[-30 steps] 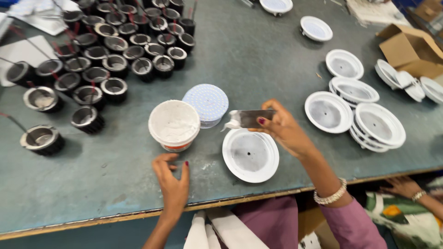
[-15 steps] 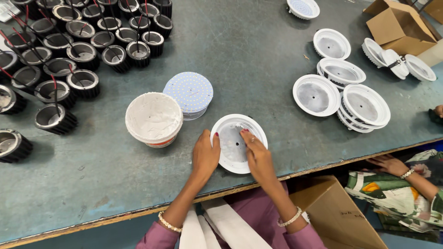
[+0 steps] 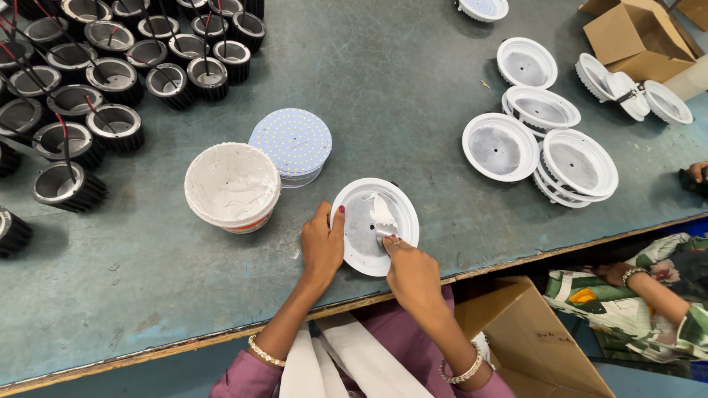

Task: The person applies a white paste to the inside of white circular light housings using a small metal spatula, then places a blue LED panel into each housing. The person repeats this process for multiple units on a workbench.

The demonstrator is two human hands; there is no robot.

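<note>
- Head view: the left hand (image 3: 322,247) rests on the left rim of a round white lamp housing (image 3: 359,254) that lies flat near the front edge of the grey-green worktop (image 3: 383,88); its grip is loose, fingers laid on the rim and not closed round anything.
- The right hand (image 3: 411,274) has its grip clenched on a small metal spatula (image 3: 383,221), whose blade, smeared with white paste, lies inside the housing's dish.
- Just left of the housing stands a white tub (image 3: 232,186) coated with white paste; a stack of round discs dotted with small yellow points (image 3: 291,141) stands touching it behind.
- Far left, a crowd of black finned cylinders (image 3: 110,74) with red and black wires.
- To the right, more white housings (image 3: 542,140), some stacked.
- Top right corner, an open brown cardboard box (image 3: 623,31), plain on the sides shown.
- Below the worktop's edge, another brown carton (image 3: 527,339) with a small dark marking.
- Another person's arm in a patterned sleeve (image 3: 649,295) at lower right.
</note>
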